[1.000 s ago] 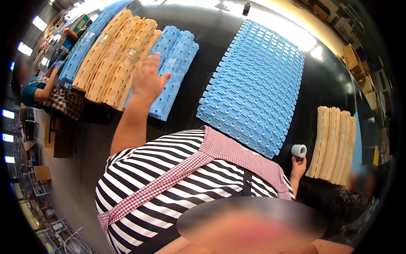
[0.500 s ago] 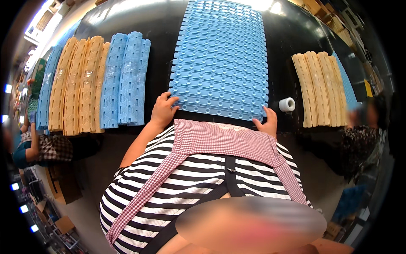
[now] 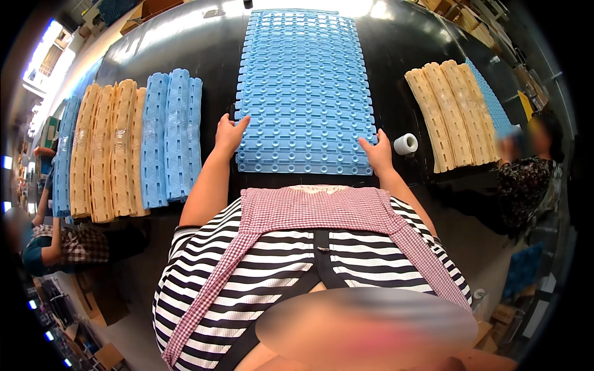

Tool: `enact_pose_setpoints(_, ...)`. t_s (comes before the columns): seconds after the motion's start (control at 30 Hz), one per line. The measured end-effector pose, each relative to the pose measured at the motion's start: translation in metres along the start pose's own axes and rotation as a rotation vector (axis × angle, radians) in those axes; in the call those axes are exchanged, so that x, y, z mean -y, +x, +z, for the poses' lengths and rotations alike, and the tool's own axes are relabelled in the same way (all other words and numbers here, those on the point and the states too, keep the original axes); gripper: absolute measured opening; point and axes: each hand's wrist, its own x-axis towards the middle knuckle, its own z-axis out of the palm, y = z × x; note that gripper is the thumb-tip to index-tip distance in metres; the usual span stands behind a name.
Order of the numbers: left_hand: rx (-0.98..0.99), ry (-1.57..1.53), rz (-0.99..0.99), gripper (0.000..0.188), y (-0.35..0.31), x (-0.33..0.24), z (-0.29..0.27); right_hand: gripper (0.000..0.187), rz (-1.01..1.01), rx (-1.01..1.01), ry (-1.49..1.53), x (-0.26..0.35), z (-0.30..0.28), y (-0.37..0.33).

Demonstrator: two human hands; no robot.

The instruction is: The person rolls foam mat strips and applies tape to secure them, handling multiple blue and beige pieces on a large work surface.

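A long light-blue plastic mat [image 3: 303, 93], covered in rows of round cups and slots, lies flat on the black table in front of me. My left hand [image 3: 231, 133] is at its left edge, thumb over the top surface and fingers along the outer side. On the opposite edge, my right hand [image 3: 378, 153] holds in the same manner, a little nearer to me. How far the fingers reach under the mat is hidden. Just right of that hand lies a white roll of tape [image 3: 405, 144] on its side.
Rolled beige mats [image 3: 102, 154] and rolled blue mats [image 3: 176, 136], banded with clear tape, line the black table [image 3: 213, 68] at left. More beige rolls [image 3: 455, 114] lie at right. One person [image 3: 68, 244] is at far left, another [image 3: 526, 185] at far right.
Both hands have moved from the mat's near corners farther up its side edges. The mat now sits straighter before me, its far end in view. My view has shifted too.
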Motion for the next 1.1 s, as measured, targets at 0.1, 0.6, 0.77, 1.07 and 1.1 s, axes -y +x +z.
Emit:
enact_pose_setpoints(0.1,0.150,0.131,-0.126,0.074,0.009,-0.033,0.010,0.079,0.108,0.151,0.125,0.032,-0.002,0.018)
enact_pose_setpoints(0.6,0.079,-0.002,0.048,0.081,-0.080,-0.064,0.016,0.077,-0.085,0.042,-0.224,-0.013,-0.030,0.026)
enact_pose_setpoints(0.77,0.118,0.055,0.121,0.083,-0.068,-0.072,0.001,0.075,-0.214,0.096,-0.287,-0.015,-0.040,-0.002)
enact_pose_setpoints(1.07,-0.091,0.388,0.250,0.090,-0.089,-0.029,0.026,0.057,-0.328,-0.112,-0.247,-0.019,-0.030,-0.029)
enact_pose_setpoints(1.1,-0.163,0.492,0.325,0.086,-0.094,-0.022,0.029,0.057,-0.309,-0.177,-0.306,-0.020,-0.031,-0.034)
